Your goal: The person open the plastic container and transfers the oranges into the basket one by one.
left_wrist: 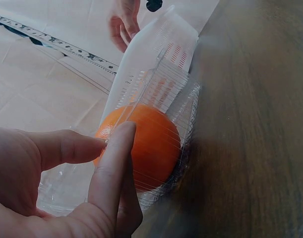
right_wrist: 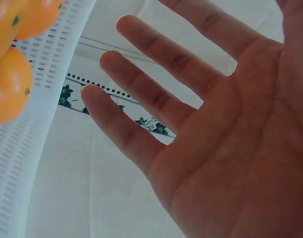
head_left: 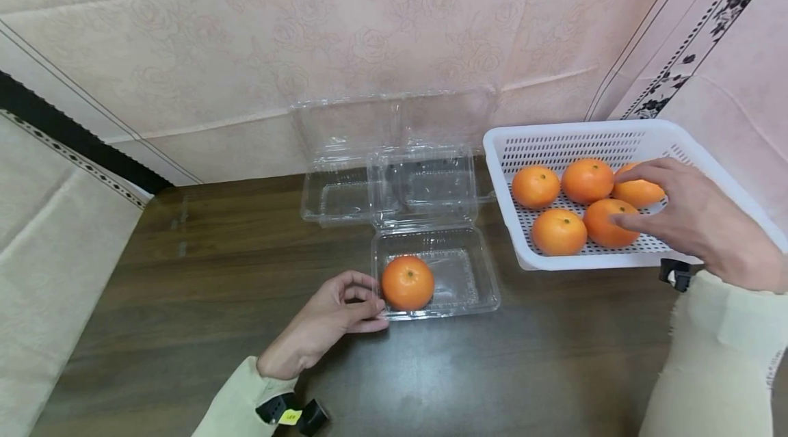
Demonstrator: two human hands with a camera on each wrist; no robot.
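Note:
My left hand (head_left: 335,310) pinches the left front edge of an opened clear plastic clamshell box (head_left: 462,280); in the left wrist view, thumb and fingers meet at its thin rim. One orange (head_left: 408,283) sits in the left part of its base, close beside those fingertips. My right hand (head_left: 695,211) hovers over the white slotted basket (head_left: 517,245), holding nothing. Its fingers are spread, as the right wrist view also shows. Under its thumb and fingertips lie two oranges, a nearer one (head_left: 609,225) and a partly covered one (head_left: 646,187).
Other oranges (head_left: 559,232) lie in the left half of the basket. Behind the box, another clear clamshell (head_left: 335,197) stands opened, its lid leaning toward the patterned cloth (head_left: 246,68) at the back. The brown wooden table (head_left: 185,327) extends to the left and front.

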